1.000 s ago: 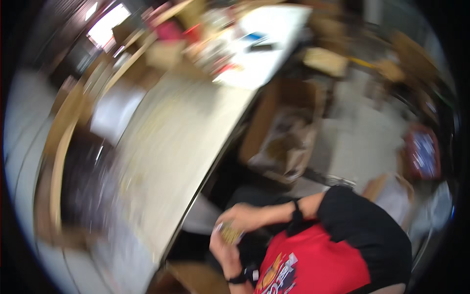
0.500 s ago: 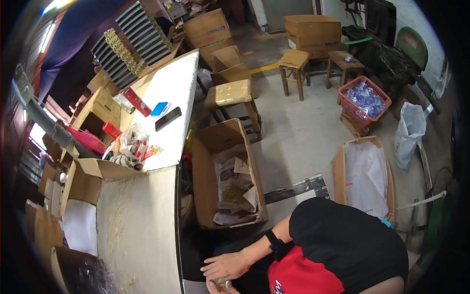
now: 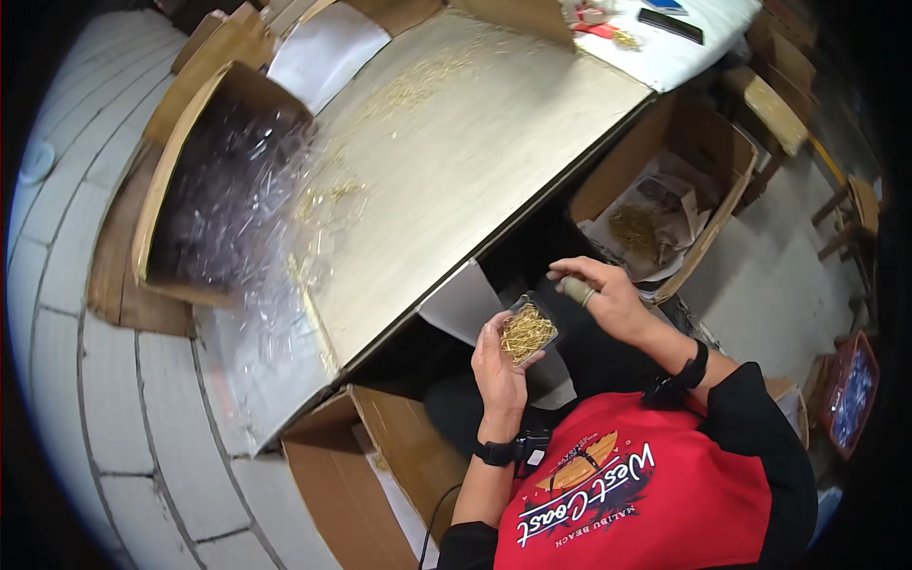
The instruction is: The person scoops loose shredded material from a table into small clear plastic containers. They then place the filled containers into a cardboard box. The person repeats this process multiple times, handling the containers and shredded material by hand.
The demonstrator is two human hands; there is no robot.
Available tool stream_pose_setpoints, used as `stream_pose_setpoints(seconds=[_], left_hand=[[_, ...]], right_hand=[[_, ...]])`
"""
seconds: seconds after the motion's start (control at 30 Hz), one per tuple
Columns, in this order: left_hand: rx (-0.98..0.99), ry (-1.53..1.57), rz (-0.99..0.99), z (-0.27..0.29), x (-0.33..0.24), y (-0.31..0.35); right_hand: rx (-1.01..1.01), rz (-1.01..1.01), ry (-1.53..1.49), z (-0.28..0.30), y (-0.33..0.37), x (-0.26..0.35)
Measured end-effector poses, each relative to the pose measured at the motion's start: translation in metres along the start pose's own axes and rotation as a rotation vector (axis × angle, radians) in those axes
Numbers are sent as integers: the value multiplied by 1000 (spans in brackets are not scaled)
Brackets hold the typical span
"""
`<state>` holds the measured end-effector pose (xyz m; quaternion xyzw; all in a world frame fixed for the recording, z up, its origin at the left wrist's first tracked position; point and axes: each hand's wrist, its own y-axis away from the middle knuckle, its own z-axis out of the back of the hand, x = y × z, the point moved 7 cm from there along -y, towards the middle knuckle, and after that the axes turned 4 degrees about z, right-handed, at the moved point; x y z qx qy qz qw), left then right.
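My left hand [image 3: 501,369] is closed around a small clear plastic box [image 3: 553,339] above my lap. Many thin gold-coloured metal pieces [image 3: 528,332], like pins or clips, fill the box; their exact kind is too small to tell. My right hand [image 3: 613,302] hovers just right of the box without touching it, fingers loosely apart. A beige cover sits on one of its fingers. A white sheet or flap [image 3: 463,302] stands at the table edge beside the box.
Gold pieces [image 3: 418,85] lie scattered on the table [image 3: 465,161]. A carton of clear plastic boxes [image 3: 237,190] lies tipped at its left, spilling onto the tabletop. A carton [image 3: 717,228] with paper and gold pieces stands right of the table; another carton [image 3: 328,461] stands in front. A phone [image 3: 671,26] lies at the far end.
The view has swung down and left, bringing my lap and the carton of clear boxes into sight. My right hand, earlier over the left one, is now apart from it, uncovering the filled box.
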<state>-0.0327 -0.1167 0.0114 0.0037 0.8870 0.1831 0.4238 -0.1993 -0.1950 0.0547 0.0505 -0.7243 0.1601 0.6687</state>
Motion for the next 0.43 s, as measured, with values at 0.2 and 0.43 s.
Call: stream_pose_setpoints(seconds=[0.2,0.43], left_hand=[[-30,-73,42,8,-3,10],[-89,-118,79,21,4,10]], right_hand=[[210,-269,-123,-44,2,-25],[190,-105,163,-51,-10,-29]])
